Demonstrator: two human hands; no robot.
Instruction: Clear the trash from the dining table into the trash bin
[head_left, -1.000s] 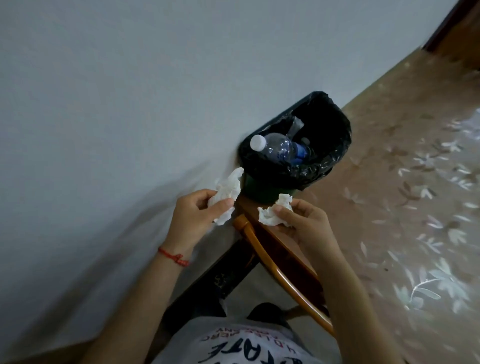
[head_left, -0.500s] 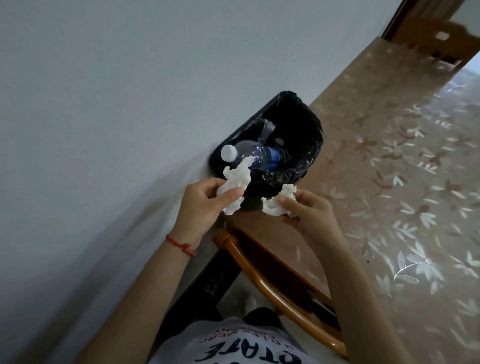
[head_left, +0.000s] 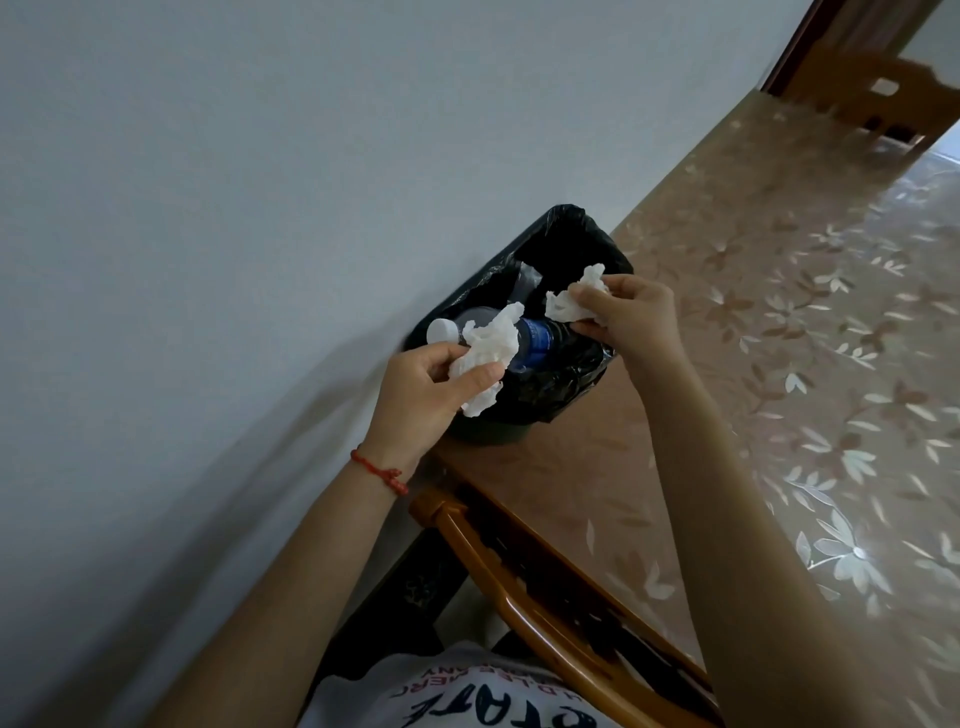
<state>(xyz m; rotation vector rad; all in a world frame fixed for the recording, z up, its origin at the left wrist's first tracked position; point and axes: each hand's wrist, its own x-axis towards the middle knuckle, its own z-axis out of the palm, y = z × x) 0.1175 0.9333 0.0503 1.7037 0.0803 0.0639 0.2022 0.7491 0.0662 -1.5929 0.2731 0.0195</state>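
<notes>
A trash bin lined with a black bag (head_left: 561, 379) stands against the white wall beside the table corner. Inside it lies a clear plastic bottle (head_left: 535, 338) with a white cap and blue label. My left hand (head_left: 431, 389) grips a crumpled white tissue (head_left: 488, 353) over the bin's near rim, in front of the bottle. My right hand (head_left: 628, 312) pinches a second crumpled white tissue (head_left: 571, 301) above the bin's open mouth.
The dining table (head_left: 779, 364), under a glossy flower-patterned cover, stretches away to the right. A wooden chair back (head_left: 519, 587) curves along the table's near edge below my arms. Another wooden chair (head_left: 883, 98) stands at the far end. The white wall fills the left.
Both hands have moved forward with their tissues from the table's corner to over the bin. The right hand rose furthest, now above the bin's mouth.
</notes>
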